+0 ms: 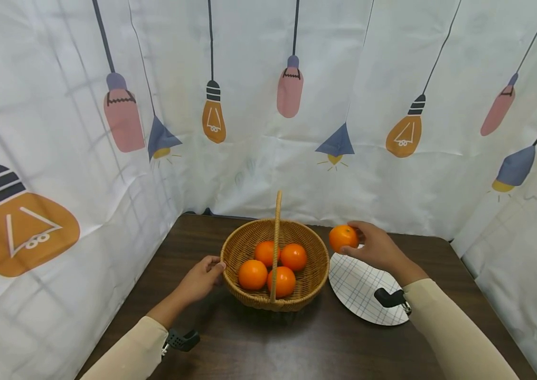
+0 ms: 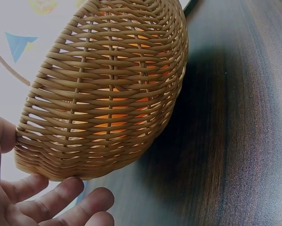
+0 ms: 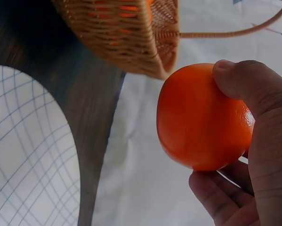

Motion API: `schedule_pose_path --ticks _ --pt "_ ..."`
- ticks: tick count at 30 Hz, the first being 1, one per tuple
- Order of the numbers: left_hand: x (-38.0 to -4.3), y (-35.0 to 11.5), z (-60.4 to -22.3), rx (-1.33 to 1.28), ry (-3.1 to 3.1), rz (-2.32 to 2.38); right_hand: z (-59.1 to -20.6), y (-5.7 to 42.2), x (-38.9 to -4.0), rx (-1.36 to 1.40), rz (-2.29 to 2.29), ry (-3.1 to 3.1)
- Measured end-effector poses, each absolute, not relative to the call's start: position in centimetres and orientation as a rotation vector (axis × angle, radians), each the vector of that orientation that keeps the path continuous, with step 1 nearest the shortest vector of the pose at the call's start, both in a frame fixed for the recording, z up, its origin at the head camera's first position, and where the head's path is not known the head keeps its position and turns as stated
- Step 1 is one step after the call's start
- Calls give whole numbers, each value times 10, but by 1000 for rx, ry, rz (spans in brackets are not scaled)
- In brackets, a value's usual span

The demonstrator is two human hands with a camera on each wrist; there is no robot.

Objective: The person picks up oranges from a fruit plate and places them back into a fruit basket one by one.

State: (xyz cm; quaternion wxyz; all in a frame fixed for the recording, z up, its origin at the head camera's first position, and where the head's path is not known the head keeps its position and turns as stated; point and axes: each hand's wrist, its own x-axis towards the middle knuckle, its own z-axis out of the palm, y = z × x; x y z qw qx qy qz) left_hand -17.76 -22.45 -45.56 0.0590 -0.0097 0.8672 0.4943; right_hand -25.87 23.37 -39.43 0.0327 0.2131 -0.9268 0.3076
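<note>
A wicker basket (image 1: 255, 298) with an upright arched handle (image 1: 277, 232) stands on the table and holds several oranges (image 1: 252, 274). My left hand (image 1: 204, 278) grips the basket's left rim; in the left wrist view the thumb lies on one side of the rim and the fingertips (image 2: 70, 187) on the other. In my right hand (image 1: 375, 248) is another orange (image 3: 202, 117), pinched between thumb and fingers. It is held up to the right of the basket, over the far edge of a white plate (image 1: 363, 295) with blue grid lines.
The dark wooden table (image 1: 268, 353) runs back to a white curtain (image 1: 258, 174) printed with hanging lamps, which also closes in both sides. My right forearm (image 1: 449, 327) reaches over the plate's right edge. Dark wrist devices (image 1: 182, 340) sit on both wrists.
</note>
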Motion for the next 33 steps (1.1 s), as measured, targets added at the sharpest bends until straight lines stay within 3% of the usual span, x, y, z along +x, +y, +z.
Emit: schedule_pose_path --ticks 33 --pt "-177 -223 -455 3 2609 1520 -396 174 -257 813 1034 -2840"
